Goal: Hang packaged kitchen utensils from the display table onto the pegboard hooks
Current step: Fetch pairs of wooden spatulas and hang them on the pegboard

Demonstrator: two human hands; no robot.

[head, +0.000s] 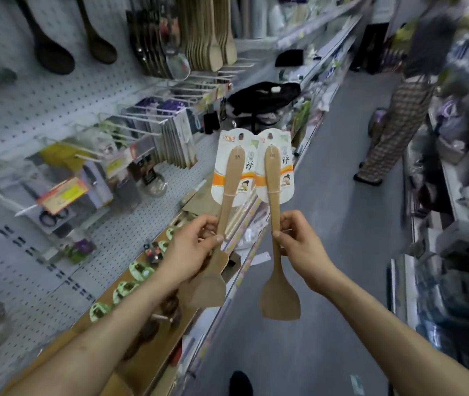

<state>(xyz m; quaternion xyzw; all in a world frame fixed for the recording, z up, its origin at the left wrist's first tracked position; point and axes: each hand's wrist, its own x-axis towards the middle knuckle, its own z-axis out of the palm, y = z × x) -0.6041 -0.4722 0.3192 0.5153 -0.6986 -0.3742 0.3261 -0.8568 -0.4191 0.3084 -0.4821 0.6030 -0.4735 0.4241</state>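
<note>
Spatulas on printed cards, one in each of my hands, stand blade-down over the aisle beside the counter point(153, 350). My left hand point(196, 247) pinches the left spatula point(229, 192) at mid-handle, thumb against curled fingers. My right hand point(299, 241) grips the right spatula point(273, 195) the same way. Both long axes run near upright, side by side, with the hang holes topmost. The pegboard point(56, 90) lies up and to my left, so the left hand is nearer. Farther along, bare hooks point(227, 72) jut out beneath hanging wooden spatulas point(210, 38); I judge those the target.
</note>
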